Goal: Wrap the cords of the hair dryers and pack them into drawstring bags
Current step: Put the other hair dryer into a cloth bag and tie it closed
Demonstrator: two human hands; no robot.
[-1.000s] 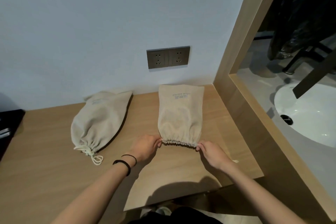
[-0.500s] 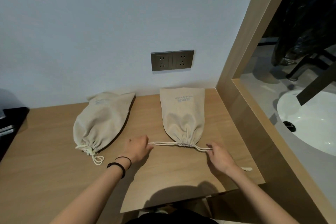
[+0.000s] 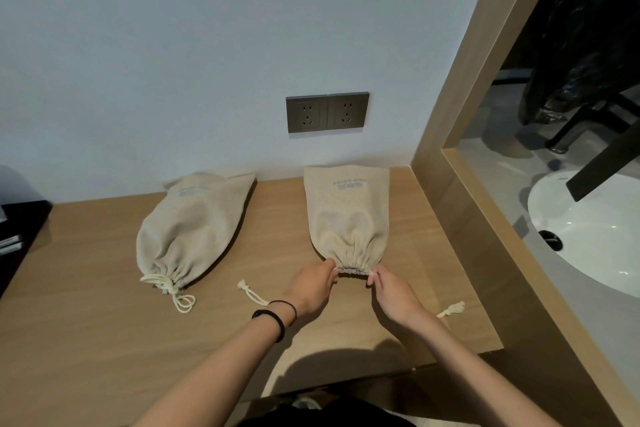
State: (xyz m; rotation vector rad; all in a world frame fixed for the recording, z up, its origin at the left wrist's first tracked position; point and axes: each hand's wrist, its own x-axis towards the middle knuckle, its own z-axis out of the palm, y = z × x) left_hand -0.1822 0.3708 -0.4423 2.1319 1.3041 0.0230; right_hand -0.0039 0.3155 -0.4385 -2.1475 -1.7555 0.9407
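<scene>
Two beige drawstring bags lie on the wooden counter [image 3: 86, 340], mouths toward me. The left bag [image 3: 188, 230] is bulging, its neck cinched and its cord knotted. The right bag [image 3: 348, 218] is also filled, with its neck gathered tight. My left hand [image 3: 313, 286] pinches the left side of that gathered neck and my right hand [image 3: 393, 291] pinches the right side. The bag's cord ends [image 3: 247, 291] trail loose on the counter behind both hands, one knot at the left and one at the right. No hair dryer shows; the contents of both bags are hidden.
A double wall socket [image 3: 327, 112] sits above the right bag. A wooden frame [image 3: 460, 107] borders the counter on the right, with a white sink [image 3: 595, 236] beyond it. A dark object [image 3: 17, 229] stands at the counter's left edge.
A second ago the right bag's mouth was wide; both hands pulled the cords outward and cinched it. Now the hands have come back in to the gathered neck, the cord ends lying slack.
</scene>
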